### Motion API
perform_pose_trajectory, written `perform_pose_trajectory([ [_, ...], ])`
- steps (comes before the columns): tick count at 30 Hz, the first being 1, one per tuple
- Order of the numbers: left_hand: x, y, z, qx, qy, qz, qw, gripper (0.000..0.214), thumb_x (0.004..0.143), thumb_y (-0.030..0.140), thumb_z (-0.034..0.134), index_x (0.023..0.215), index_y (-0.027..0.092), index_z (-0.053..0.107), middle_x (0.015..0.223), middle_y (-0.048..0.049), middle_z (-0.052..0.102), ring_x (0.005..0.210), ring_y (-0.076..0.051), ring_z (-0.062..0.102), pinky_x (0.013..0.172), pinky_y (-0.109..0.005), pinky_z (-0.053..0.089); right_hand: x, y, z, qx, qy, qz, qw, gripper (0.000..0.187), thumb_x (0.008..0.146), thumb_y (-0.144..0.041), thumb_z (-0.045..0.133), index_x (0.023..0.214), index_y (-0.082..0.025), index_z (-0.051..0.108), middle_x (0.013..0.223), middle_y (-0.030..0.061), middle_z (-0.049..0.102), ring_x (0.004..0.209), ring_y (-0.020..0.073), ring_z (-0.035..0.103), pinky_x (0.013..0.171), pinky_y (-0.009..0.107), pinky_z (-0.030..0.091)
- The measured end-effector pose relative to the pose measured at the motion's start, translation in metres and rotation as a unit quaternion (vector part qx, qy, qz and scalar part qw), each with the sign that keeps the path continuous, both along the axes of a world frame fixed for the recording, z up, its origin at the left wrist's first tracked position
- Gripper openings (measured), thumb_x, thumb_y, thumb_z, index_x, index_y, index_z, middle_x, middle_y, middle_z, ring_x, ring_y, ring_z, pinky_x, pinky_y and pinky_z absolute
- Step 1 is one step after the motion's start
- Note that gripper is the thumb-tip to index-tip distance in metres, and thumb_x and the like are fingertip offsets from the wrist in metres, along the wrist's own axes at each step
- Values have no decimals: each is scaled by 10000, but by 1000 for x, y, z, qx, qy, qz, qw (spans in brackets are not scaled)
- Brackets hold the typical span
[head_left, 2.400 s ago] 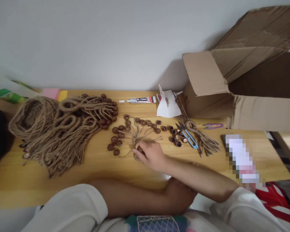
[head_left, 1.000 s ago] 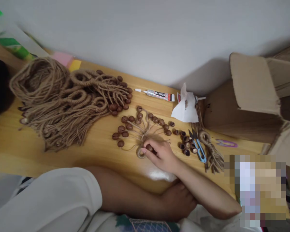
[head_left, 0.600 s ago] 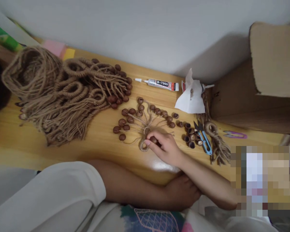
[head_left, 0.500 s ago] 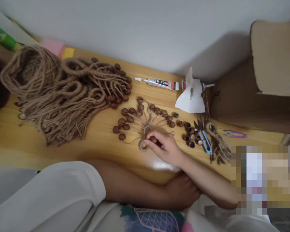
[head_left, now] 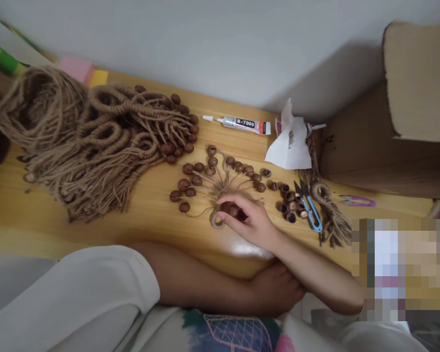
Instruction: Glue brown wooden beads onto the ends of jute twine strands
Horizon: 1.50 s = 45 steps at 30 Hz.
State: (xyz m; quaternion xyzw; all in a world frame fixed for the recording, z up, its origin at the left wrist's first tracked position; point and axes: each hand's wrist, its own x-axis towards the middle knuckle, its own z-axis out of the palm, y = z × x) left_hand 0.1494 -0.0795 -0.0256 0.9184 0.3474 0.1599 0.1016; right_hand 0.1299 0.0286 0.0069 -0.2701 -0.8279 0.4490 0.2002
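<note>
At mid-frame, the right hand point(head_left: 258, 221) has thumb and forefinger parted beside a wrapped jute ring point(head_left: 213, 218); whether hidden fingers grip the macadamia-like shell point(head_left: 233, 210) is unclear. The left hand point(head_left: 278, 287), lower centre, is partly covered, its hold uncertain. Apparently the ring is being steadied; next calls for a closed pinch. A pixelated patch point(head_left: 398, 269) masks the lower right.

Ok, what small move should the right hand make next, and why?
I'd probably pinch the rope loop with the right hand: its thumb and index finger stand apart close by the loop, whose cords fan out toward brown nut-like balls.
</note>
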Motion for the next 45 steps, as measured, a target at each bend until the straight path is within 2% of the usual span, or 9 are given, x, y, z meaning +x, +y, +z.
perform_pose_trajectory([
  [3,1,-1,-2,0,-7,3,1000,365,951,186,345,1123,207,666,1124,-31,690,1034,-154,622,989,-333,383,-1,0,1,-27,14,10,999,141,903,-284,568,938,-162,629,723,0,628,552,62,510,564,169,396],
  [8,0,0,-2,1,0,-8,1000,372,948,185,339,1132,209,661,1155,-58,673,1041,-163,617,989,-350,390,-1,0,2,-51,20,10,998,197,913,-315,560,806,-152,587,672,-12,595,541,51,496,548,161,377],
  [14,-2,0,2,-25,2,-9,1000,350,953,199,358,1159,188,641,1201,-47,657,1092,-166,593,1034,-333,337,-1,1,2,-44,14,12,999,203,909,-313,565,790,-149,576,636,-22,563,530,47,458,537,153,349],
  [30,-2,1,4,-45,-1,-15,999,309,939,207,406,1119,183,657,1134,-44,682,1031,-167,612,991,-338,361,-1,1,-1,-50,33,-1,998,218,878,-345,616,787,-152,576,641,-19,570,542,56,472,546,166,367],
  [36,-4,1,5,-39,-1,-7,999,332,949,204,381,1156,183,639,1181,-49,661,1102,-170,581,1016,-331,347,-1,1,-1,-55,36,-5,998,232,858,-359,641,774,-153,576,632,-23,558,548,60,470,551,171,367],
  [45,0,0,-2,-12,-18,-5,1000,338,933,195,380,1107,175,669,1130,-48,686,1062,-175,606,981,-353,367,-1,0,1,-74,25,0,997,288,843,-382,652,712,-157,530,587,-38,501,527,60,419,553,179,352],
])
